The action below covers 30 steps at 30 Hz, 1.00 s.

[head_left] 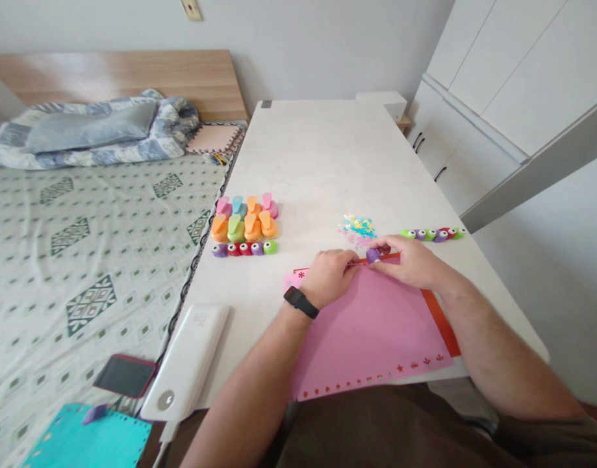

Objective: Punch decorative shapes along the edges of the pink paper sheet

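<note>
A pink paper sheet [371, 331] lies on a red sheet [442, 318] at the near edge of the white table [322, 149]. My left hand [330, 276], with a black wristband, is closed and pinches the far edge of the pink sheet. My right hand [408, 260] is closed on a small purple paper punch [373, 255] set on that same edge. Small shapes are cut out along the pink sheet's near edge.
Larger coloured punches [244, 218] and a row of small ones [244, 248] sit left of centre. Another small row [432, 234] and paper confetti [357, 227] lie right. A white power bank [188, 361], a phone [125, 375], a teal sheet [88, 442] and a bed [84, 227] are left.
</note>
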Available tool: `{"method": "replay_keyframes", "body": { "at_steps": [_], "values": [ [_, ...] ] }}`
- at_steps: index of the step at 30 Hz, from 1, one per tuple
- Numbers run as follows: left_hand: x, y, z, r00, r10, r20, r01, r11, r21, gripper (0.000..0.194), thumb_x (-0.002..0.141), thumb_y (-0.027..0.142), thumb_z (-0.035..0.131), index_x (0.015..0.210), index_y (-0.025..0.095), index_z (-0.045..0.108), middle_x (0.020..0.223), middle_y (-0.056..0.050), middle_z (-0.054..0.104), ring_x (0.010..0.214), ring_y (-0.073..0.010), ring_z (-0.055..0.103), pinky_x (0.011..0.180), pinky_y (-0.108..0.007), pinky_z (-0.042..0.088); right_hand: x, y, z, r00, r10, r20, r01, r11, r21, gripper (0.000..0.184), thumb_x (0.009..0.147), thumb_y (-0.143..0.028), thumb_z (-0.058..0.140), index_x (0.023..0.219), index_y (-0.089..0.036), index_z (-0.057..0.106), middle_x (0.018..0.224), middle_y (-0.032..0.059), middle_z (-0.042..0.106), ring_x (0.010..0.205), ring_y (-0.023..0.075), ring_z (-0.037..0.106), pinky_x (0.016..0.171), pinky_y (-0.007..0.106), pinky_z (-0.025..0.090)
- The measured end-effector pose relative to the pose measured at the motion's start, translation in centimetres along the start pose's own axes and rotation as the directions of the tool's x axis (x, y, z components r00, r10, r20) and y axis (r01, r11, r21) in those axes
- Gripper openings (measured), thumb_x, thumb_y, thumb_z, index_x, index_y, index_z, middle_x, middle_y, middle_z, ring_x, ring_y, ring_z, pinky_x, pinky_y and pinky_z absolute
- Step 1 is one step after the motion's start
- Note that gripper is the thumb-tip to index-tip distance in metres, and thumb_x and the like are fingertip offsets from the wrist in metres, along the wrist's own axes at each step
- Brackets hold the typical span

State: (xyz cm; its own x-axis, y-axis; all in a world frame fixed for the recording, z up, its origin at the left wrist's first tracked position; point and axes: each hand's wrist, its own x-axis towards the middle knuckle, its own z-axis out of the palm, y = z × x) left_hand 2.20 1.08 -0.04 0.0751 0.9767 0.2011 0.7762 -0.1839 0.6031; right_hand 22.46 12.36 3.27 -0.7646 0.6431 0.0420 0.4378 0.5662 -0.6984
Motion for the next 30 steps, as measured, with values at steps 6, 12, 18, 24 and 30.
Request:
{"method": "replay_keyframes", "body": {
  "at_steps": [6,12,18,24,30],
  "values": [
    [0.02,0.06,-0.01,1.000,0.004,0.003,-0.004,1.000,0.016,0.016,0.098,0.023,0.055,0.094,0.020,0.071,0.089,-0.003,0.074,0.083,-0.0167,0.068,0.079,-0.029,0.050,-0.12,-0.11,0.04,1.000,-0.001,0.004,0.001,1.000,0.003,0.027,0.082,-0.034,0.076,0.107,-0.025,0.074,0.108,0.0040,0.075,0.097,0.0235,0.070,0.089,0.038,0.056],
    [0.05,0.23,0.00,1.000,-0.011,0.020,0.010,0.999,0.041,0.018,0.099,0.024,0.054,0.095,0.020,0.071,0.090,-0.005,0.074,0.083,-0.0176,0.069,0.078,-0.029,0.051,-0.18,-0.11,0.35,1.000,-0.006,0.004,0.005,0.999,0.054,0.031,0.080,-0.035,0.078,0.110,-0.026,0.074,0.112,0.0050,0.075,0.100,0.0253,0.071,0.091,0.040,0.057],
    [0.02,0.28,-0.07,1.000,-0.016,0.015,0.016,0.998,0.057,0.018,0.099,0.024,0.053,0.094,0.020,0.070,0.089,-0.005,0.074,0.083,-0.0175,0.068,0.078,-0.029,0.050,-0.19,-0.35,0.28,1.000,-0.011,-0.019,0.012,1.000,0.019,0.030,0.079,-0.034,0.080,0.108,-0.026,0.074,0.107,0.0045,0.076,0.097,0.0250,0.070,0.089,0.039,0.056],
    [0.00,0.11,0.01,1.000,-0.024,0.001,0.023,0.998,0.054,0.018,0.099,0.025,0.053,0.093,0.020,0.069,0.088,-0.004,0.073,0.082,-0.0177,0.067,0.078,-0.030,0.049,-0.27,-0.49,0.32,1.000,-0.008,-0.010,0.009,1.000,0.018,0.029,0.080,-0.034,0.080,0.107,-0.025,0.073,0.110,0.0048,0.076,0.099,0.0248,0.070,0.091,0.040,0.056],
    [0.10,0.17,0.07,1.000,-0.023,-0.007,0.024,0.999,0.046,0.017,0.099,0.024,0.053,0.092,0.020,0.068,0.088,-0.004,0.073,0.082,-0.0180,0.067,0.078,-0.030,0.050,-0.32,0.17,0.57,1.000,0.007,0.016,-0.008,0.999,0.039,0.035,0.080,-0.037,0.080,0.111,-0.025,0.073,0.115,0.0065,0.076,0.103,0.0262,0.072,0.093,0.041,0.057]
  ]
}}
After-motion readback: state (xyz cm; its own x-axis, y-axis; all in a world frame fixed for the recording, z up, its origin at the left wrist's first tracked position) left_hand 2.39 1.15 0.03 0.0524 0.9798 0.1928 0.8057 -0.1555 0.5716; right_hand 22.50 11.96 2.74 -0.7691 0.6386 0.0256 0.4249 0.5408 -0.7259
